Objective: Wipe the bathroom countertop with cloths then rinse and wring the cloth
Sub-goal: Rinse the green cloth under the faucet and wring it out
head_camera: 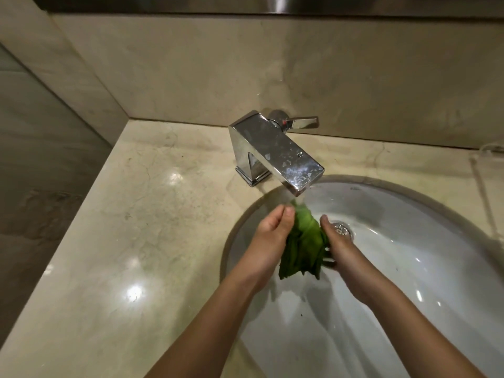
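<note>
A wet green cloth (pixel 302 245) hangs bunched between both my hands over the white sink basin (pixel 409 268). My left hand (pixel 268 236) grips its left side, thumb and fingers curled round the top. On the cloth's right side, my right hand (pixel 336 246) holds the fabric. The cloth's upper end sits right under the spout of the chrome tap (pixel 275 154), where water runs down. Its lower corners dangle free above the basin.
The beige marble countertop (pixel 122 241) spreads left of the sink and meets the marble back wall. The tap's lever handle (pixel 301 123) points right. The drain (pixel 342 230) lies just behind my right hand. A wall edge bounds the counter at left.
</note>
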